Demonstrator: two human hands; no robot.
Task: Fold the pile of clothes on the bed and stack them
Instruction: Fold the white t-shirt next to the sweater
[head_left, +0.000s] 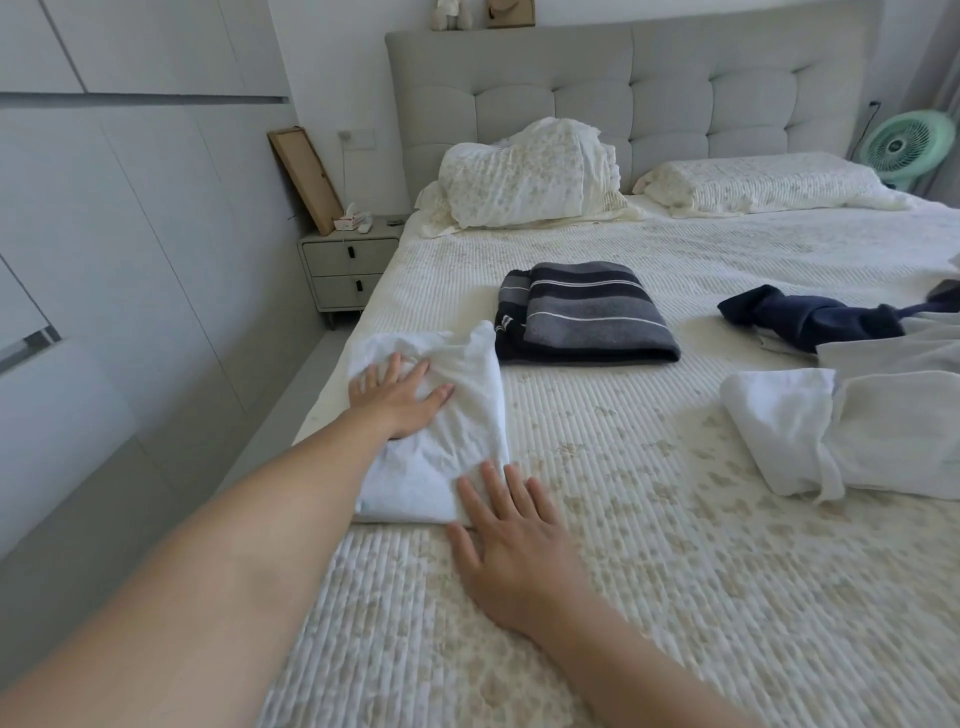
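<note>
Left hand (400, 397) presses flat, fingers straight, on the folded white garment (441, 431) near the bed (649, 597) left edge. Right hand (511, 545) lies flat, fingertips touching its near edge. Unfolded clothes (857, 415) are cut off at right.

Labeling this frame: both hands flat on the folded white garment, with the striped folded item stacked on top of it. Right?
Not quite. In the head view the striped folded item is not stacked on the folded white garment; it lies on the bed just beyond it. The left hand does press flat on the garment, and the right hand is flat too, fingertips on its near edge.
</note>
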